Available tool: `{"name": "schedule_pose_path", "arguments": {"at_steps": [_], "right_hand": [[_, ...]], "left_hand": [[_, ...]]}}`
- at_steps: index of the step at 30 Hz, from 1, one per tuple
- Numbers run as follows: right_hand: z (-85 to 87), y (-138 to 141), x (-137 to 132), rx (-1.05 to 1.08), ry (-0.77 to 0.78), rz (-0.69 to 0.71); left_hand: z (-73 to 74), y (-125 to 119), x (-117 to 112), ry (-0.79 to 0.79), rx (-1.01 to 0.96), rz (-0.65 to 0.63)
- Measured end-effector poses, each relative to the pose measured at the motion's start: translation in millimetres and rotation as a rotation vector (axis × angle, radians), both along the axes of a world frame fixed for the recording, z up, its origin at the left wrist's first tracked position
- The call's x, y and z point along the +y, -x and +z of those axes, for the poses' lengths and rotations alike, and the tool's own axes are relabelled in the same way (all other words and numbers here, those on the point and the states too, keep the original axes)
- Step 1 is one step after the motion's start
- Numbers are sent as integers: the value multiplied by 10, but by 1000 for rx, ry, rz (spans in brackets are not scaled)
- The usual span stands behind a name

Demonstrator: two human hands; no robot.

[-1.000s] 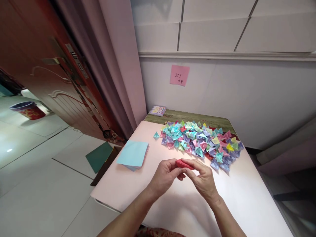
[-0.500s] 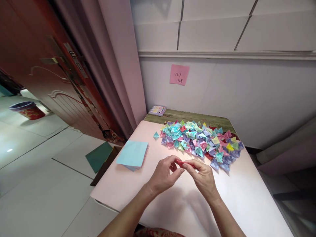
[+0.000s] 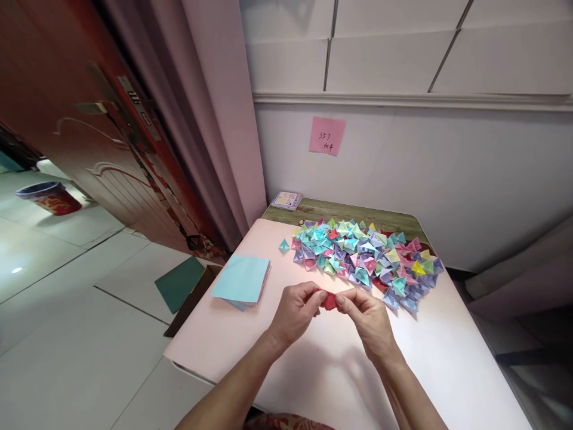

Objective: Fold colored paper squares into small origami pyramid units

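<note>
A small folded red paper piece (image 3: 330, 300) is pinched between both my hands above the pink table top (image 3: 250, 340). My left hand (image 3: 296, 312) grips its left end with fingers curled. My right hand (image 3: 366, 319) pinches its right end with thumb and forefinger. Just beyond my hands lies a wide heap of small folded paper shapes (image 3: 362, 257) in teal, pink, purple and yellow. One lone teal folded shape (image 3: 283, 245) sits apart at the heap's left.
A stack of square paper sheets, light blue on top (image 3: 242, 279), lies left of my hands. A small packet (image 3: 286, 200) rests on the wooden table strip by the wall. A pink note (image 3: 326, 135) is stuck on the wall. Dark green paper (image 3: 179, 283) lies on the floor.
The red paper has been folded smaller; it showed as a longer strip a second ago. Both hands have drawn closer together around it and sit slightly lower.
</note>
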State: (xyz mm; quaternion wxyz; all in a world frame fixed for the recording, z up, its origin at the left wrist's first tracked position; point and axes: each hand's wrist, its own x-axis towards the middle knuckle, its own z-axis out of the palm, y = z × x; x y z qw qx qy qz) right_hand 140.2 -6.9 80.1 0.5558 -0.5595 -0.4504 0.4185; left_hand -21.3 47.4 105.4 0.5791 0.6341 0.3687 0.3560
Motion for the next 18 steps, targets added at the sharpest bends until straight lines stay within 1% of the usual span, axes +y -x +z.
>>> {"name": "schedule_pose_path", "arguments": {"at_steps": [4, 6, 9, 11, 15, 18], "right_hand": [[-2, 1, 4, -68, -27, -97], [-3, 13, -4, -68, -37, -112], [0, 19, -18, -44, -30, -70], [6, 11, -16, 19, 0, -31], [32, -6, 21, 231, 123, 27], [54, 7, 38, 302, 192, 76]], "left_hand": [[-61, -73, -46, 232, -216, 5], [-77, -85, -51, 298, -263, -2], [-85, -76, -29, 286, -289, 10], [-85, -63, -10, 254, -298, 15], [-73, -41, 11, 220, -275, 12], [-66, -24, 14, 219, -256, 21]]}}
